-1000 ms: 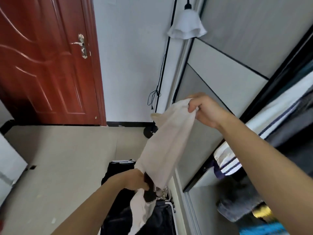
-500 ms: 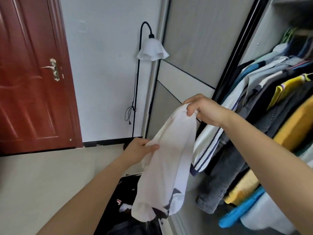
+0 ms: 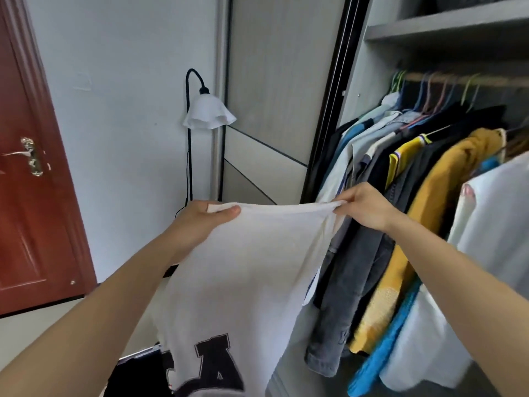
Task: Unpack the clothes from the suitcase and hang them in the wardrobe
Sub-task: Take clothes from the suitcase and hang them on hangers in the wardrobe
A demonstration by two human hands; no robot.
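Note:
A white T-shirt (image 3: 246, 276) with black block letters near its lower end hangs spread out in front of me. My left hand (image 3: 200, 219) grips its top edge on the left, and my right hand (image 3: 363, 207) pinches the same edge on the right, so the edge is stretched taut between them. The open wardrobe (image 3: 429, 32) stands on the right, its rail (image 3: 469, 80) full of coloured hangers and hung clothes (image 3: 406, 213). A corner of the dark open suitcase (image 3: 137, 373) shows at the bottom, partly hidden by the shirt and my left arm.
A sliding wardrobe door (image 3: 274, 96) stands behind the shirt. A black floor lamp (image 3: 207, 110) with a white shade is against the white wall. A red-brown door (image 3: 31, 173) with a metal handle is at the left. Pale floor lies below it.
My left hand has moved up from the shirt's side to its top edge, and both hands have pulled the bunched shirt out flat. The view has turned further toward the wardrobe.

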